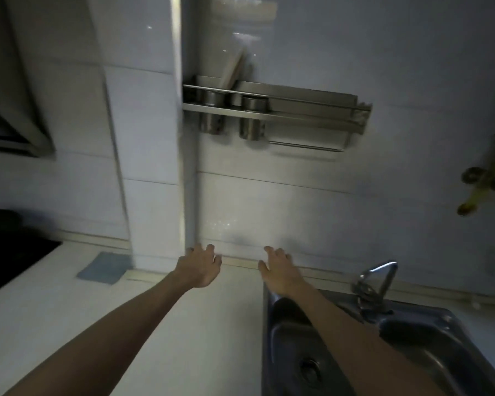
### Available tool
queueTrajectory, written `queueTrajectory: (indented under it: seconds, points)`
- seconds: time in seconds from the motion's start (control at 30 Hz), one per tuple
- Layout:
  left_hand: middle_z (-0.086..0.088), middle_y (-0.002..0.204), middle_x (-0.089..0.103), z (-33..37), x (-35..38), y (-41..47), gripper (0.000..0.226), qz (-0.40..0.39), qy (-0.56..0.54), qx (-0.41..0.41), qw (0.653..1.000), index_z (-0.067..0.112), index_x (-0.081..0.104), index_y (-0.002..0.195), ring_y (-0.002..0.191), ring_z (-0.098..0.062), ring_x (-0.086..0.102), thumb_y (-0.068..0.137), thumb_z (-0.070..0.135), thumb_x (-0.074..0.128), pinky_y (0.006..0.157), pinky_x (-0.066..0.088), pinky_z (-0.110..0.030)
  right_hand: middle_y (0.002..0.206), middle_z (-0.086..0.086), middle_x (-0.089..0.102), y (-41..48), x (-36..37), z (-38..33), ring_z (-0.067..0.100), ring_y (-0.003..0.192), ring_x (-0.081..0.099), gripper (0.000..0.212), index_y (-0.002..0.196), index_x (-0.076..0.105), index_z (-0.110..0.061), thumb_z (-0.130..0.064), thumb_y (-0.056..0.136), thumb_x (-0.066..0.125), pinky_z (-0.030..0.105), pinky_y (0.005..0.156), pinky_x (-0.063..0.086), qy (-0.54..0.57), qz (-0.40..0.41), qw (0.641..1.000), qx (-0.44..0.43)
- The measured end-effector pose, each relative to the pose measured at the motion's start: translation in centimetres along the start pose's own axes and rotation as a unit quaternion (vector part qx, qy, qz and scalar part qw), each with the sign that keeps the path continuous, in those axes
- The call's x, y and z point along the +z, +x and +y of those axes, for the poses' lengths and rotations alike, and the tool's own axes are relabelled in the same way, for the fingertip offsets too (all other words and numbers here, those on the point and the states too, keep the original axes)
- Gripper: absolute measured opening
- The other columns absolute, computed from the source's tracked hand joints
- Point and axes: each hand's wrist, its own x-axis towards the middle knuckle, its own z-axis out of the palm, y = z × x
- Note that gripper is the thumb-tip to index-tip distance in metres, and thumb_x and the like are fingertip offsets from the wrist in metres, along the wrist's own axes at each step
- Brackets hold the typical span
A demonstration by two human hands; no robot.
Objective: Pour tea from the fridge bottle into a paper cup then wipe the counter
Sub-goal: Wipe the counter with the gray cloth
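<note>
1. Counter [160, 324]: a pale, bare worktop that fills the lower left of the view and runs back to the tiled wall [269, 212] at 12 o'clock.
2. A blue cloth [103, 268] lies flat on the counter at about 10 o'clock from the hands, against the foot of a white corner column [152, 167].
3. The left hand [199, 267] reaches forward over the counter's back edge, palm down, fingers spread and holding nothing.
4. The right hand [280, 271] reaches out just beside it at 3 o'clock, fingers likewise apart and empty, its forearm crossing the rim of the steel sink [272, 352].
5. A faucet [376, 284] stands behind the sink, at 3 o'clock from the right hand.
6. A metal rack [272, 112] with two cylindrical holders hangs on the wall at 12 o'clock above the hands.
7. A dark stovetop [9, 258] sits at 9 o'clock.
</note>
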Motion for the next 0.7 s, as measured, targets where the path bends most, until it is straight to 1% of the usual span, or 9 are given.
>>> queueTrajectory:
  seconds: [0.07,0.13,0.2,0.23,0.3,0.37,0.43,0.57,0.7]
  points:
    - [-0.017,0.123,0.047,-4.5,-0.9,-1.5,0.042,0.01,-0.002,-0.027,1.0,0.01,0.044,0.128,0.115,-0.036,0.047,0.1,0.039,0.03,0.093,0.042,-0.044,0.147,0.01,0.032,0.5,1.9,-4.5,0.029,0.134,0.03,0.053,0.148,0.023,-0.019,-0.041,0.101,0.031,0.048,0.105,0.037,-0.014,-0.014,1.0,-0.017]
    - [-0.014,0.118,0.047,-8.9,-1.9,-3.2,0.043,0.016,0.018,-0.044,0.999,0.01,0.043,0.132,0.114,-0.035,0.048,0.101,0.037,0.031,0.093,0.043,-0.043,0.145,0.011,0.033,0.9,3.7,-8.7,0.03,0.133,0.03,0.052,0.148,0.024,-0.018,-0.038,0.101,0.031,0.048,0.103,0.037,-0.016,-0.025,0.999,-0.035]
    - [-0.01,0.1,0.044,-12.8,-2.8,-5.0,0.042,0.025,0.037,-0.058,0.997,0.009,0.045,0.131,0.108,-0.032,0.048,0.102,0.035,0.029,0.092,0.044,-0.044,0.143,0.011,0.035,1.0,5.5,-12.6,0.031,0.131,0.031,0.049,0.145,0.028,-0.017,-0.037,0.101,0.031,0.047,0.102,0.038,-0.015,-0.039,0.997,-0.058]
    - [-0.011,0.098,0.045,-14.6,-3.3,-5.9,0.042,0.032,0.04,-0.072,0.996,0.009,0.046,0.131,0.107,-0.031,0.048,0.102,0.035,0.029,0.092,0.044,-0.044,0.142,0.011,0.036,1.1,6.4,-14.4,0.031,0.13,0.031,0.047,0.143,0.03,-0.016,-0.037,0.101,0.031,0.047,0.101,0.039,-0.014,-0.045,0.996,-0.07]
    - [-0.017,0.119,0.049,-17.9,-4.3,-7.4,0.044,0.048,0.033,-0.11,0.992,0.011,0.043,0.133,0.113,-0.034,0.049,0.101,0.039,0.031,0.094,0.043,-0.043,0.144,0.011,0.034,1.2,8.1,-17.9,0.031,0.133,0.029,0.048,0.144,0.029,-0.016,-0.037,0.102,0.031,0.047,0.103,0.038,-0.017,-0.058,0.994,-0.095]
    - [-0.02,0.129,0.045,-20.9,-5.1,-9.0,0.046,0.056,0.031,-0.139,0.988,0.011,0.038,0.135,0.115,-0.036,0.049,0.1,0.04,0.03,0.093,0.043,-0.043,0.148,0.01,0.031,1.5,9.4,-21.1,0.031,0.136,0.027,0.052,0.149,0.023,-0.018,-0.039,0.102,0.03,0.045,0.105,0.036,-0.028,-0.067,0.99,-0.12]
    - [-0.019,0.13,0.045,-23.7,-5.9,-10.7,0.046,0.062,0.025,-0.169,0.983,0.011,0.037,0.135,0.115,-0.035,0.048,0.1,0.04,0.029,0.092,0.043,-0.045,0.147,0.01,0.031,1.8,10.7,-24.2,0.03,0.135,0.029,0.053,0.15,0.021,-0.019,-0.039,0.102,0.03,0.044,0.105,0.036,-0.038,-0.074,0.985,-0.15]
    - [-0.019,0.132,0.043,-28.5,-7.6,-14.5,0.046,0.076,0.022,-0.243,0.967,0.011,0.041,0.133,0.12,-0.036,0.045,0.1,0.04,0.03,0.096,0.041,-0.047,0.141,0.011,0.035,2.4,13.4,-30.1,0.03,0.129,0.032,0.049,0.145,0.027,-0.017,-0.036,0.101,0.031,0.045,0.1,0.039,-0.046,-0.093,0.97,-0.221]
    - [-0.019,0.13,0.045,-33.0,-9.2,-17.9,0.043,0.069,0.029,-0.301,0.951,0.008,0.045,0.127,0.117,-0.037,0.047,0.1,0.038,0.03,0.093,0.043,-0.048,0.142,0.013,0.036,3.3,16.3,-35.1,0.031,0.129,0.032,0.047,0.144,0.028,-0.014,-0.034,0.101,0.033,0.042,0.101,0.038,-0.051,-0.113,0.952,-0.28]
